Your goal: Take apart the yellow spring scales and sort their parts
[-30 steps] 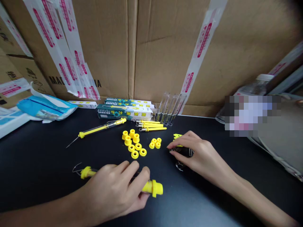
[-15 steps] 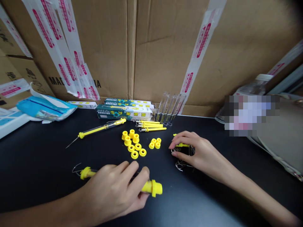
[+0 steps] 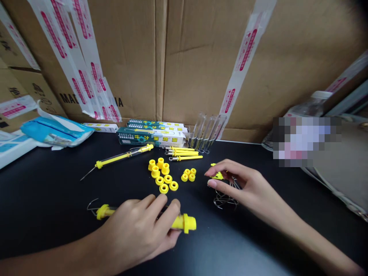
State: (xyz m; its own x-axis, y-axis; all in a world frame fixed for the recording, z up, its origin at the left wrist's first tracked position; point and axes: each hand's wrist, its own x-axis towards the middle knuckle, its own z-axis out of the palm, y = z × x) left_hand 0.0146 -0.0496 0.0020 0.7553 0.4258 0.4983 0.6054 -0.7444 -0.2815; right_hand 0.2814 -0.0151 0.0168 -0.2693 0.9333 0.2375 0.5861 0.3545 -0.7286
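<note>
My left hand (image 3: 140, 228) is wrapped around a tubular spring scale (image 3: 188, 223) with yellow end caps, held level low in the picture. Its wire hook (image 3: 92, 207) sticks out on the left. To the right, my right hand (image 3: 238, 180) hovers with thumb and forefinger apart and nothing between them. Beneath and beside it lie a pile of metal hooks (image 3: 221, 200) and small yellow pieces (image 3: 217, 175), partly hidden by the fingers. Between the hands sit yellow collars (image 3: 155, 171), flat yellow rings (image 3: 173, 186) and smaller yellow caps (image 3: 192, 177).
Another spring scale (image 3: 123, 156) lies at left. Several yellow rods (image 3: 188, 157) with springs lie before the green-and-white boxes (image 3: 152, 137) and clear tubes (image 3: 201, 132). A blue packet (image 3: 57, 130), plastic bottle (image 3: 312, 103) and grey bag (image 3: 342, 161) flank them; cardboard (image 3: 195, 69) stands behind.
The fingers of my right hand have spread slightly over the hooks, exposing more of them. My left hand keeps hold of the spring scale, its right end raised a little.
</note>
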